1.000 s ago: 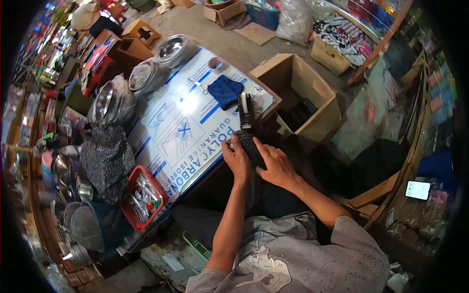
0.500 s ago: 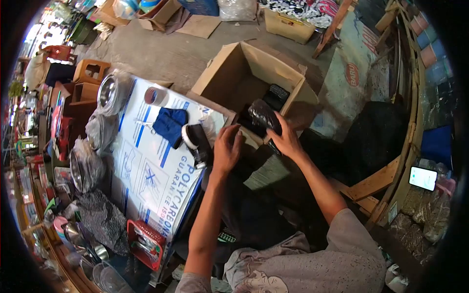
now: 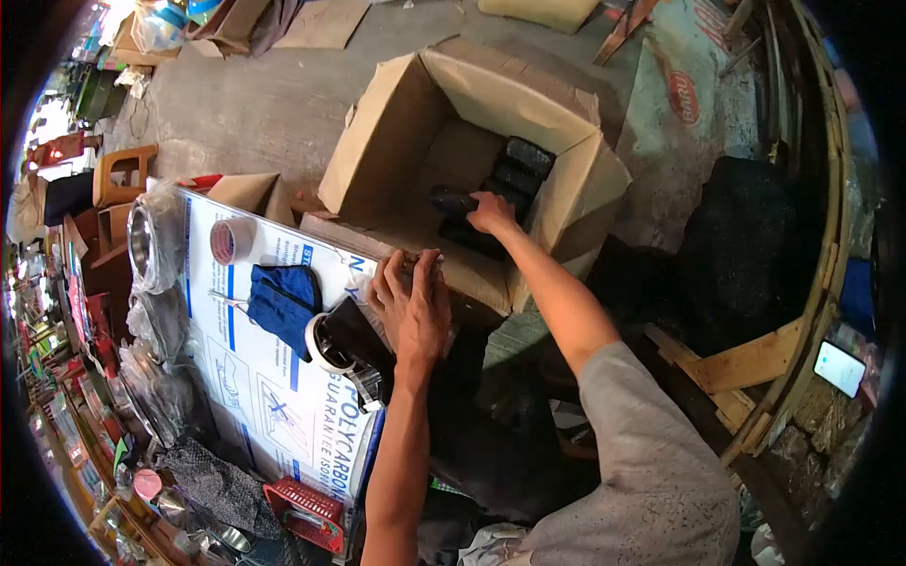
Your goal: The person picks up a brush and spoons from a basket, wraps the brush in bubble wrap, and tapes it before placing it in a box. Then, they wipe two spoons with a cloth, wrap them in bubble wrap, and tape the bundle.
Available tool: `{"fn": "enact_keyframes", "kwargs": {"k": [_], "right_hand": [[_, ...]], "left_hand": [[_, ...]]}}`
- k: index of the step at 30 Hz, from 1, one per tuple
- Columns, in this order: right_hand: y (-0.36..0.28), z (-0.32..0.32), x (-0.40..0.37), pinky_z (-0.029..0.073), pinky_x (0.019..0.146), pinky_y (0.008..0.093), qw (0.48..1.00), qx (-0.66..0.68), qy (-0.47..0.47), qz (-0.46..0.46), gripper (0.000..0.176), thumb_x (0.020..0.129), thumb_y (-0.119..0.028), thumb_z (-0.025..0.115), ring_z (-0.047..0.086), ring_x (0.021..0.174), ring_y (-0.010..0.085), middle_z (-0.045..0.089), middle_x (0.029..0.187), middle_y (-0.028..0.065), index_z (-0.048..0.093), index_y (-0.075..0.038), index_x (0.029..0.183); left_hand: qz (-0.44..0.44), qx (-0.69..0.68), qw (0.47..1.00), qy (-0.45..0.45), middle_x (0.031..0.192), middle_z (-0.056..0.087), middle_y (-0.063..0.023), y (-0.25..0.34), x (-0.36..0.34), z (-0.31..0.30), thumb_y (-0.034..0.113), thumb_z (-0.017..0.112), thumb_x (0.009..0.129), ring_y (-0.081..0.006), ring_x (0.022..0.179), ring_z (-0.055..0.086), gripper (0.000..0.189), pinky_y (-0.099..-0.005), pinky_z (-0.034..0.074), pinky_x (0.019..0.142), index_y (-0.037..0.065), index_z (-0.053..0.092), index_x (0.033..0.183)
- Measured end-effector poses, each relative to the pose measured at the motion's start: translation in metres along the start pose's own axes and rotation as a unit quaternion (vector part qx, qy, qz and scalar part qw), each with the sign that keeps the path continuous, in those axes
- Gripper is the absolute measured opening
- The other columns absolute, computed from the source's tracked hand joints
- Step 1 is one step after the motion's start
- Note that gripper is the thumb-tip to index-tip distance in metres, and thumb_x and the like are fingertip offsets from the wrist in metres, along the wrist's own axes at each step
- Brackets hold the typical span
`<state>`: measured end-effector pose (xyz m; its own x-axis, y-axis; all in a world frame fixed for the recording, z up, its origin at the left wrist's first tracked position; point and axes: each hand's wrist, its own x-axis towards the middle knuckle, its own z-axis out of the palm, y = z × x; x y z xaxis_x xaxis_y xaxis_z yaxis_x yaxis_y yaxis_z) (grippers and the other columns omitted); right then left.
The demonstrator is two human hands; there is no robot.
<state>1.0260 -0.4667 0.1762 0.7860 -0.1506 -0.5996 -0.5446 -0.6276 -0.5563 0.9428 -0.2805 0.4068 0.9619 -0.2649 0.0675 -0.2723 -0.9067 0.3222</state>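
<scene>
Head view only. Reaches with right hand (image 3: 491, 212) deep into cardboard box (image 3: 396, 123), upper centre of frame. A second ago worked both hands on the black bundle at the table edge. Half a second ago carried it over the box rim.

Sets black bundle (image 3: 453, 201) on the box floor now, just left of the fingers, beside stacked bundles (image 3: 524, 162) against the right wall. Touches its end; cannot tell whether clamped or loosening.

Rests left hand (image 3: 412, 302) flat, fingers spread, holding nothing, at centre frame where the box flap meets printed sheet (image 3: 283, 406).

Leaves tape dispenser (image 3: 342, 340), blue cloth (image 3: 283, 297) and tape roll (image 3: 229, 241) untouched, left of centre.

Reads as placement nearly done: bundle off the table, down in the box, release not yet confirmed.
</scene>
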Motion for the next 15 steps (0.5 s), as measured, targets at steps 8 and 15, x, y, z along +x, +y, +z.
{"fn": "enact_keyframes", "kwargs": {"k": [8, 15], "right_hand": [[0.057, 0.105, 0.045, 0.055, 0.108, 0.0511, 0.981, -0.087, -0.114, 0.129, 0.044, 0.089, -0.014, 0.073, 0.066, 0.128, 0.0405, 0.068, 0.136, 0.0235, 0.072, -0.01, 0.133], [0.074, 0.142, 0.048, 0.058, 0.104, 0.0504, 0.99, -0.087, -0.019, 0.112, 0.042, 0.095, -0.014, 0.072, 0.061, 0.134, 0.0432, 0.065, 0.14, 0.024, 0.068, -0.012, 0.137]], "left_hand": [[-0.002, 0.016, 1.0, -0.025, 0.146, 0.048, -0.0169, -0.005, 0.003, 0.006, 0.014, 0.078, 0.088, -0.0389, 0.142, 0.043, 0.052, -0.054, 0.03, 0.117, 0.021, 0.066, 0.138], [-0.013, 0.021, 0.999, -0.041, 0.145, 0.049, -0.0165, -0.003, 0.006, 0.002, 0.015, 0.078, 0.089, -0.0382, 0.141, 0.043, 0.052, -0.0543, 0.029, 0.118, 0.022, 0.066, 0.138]]}}
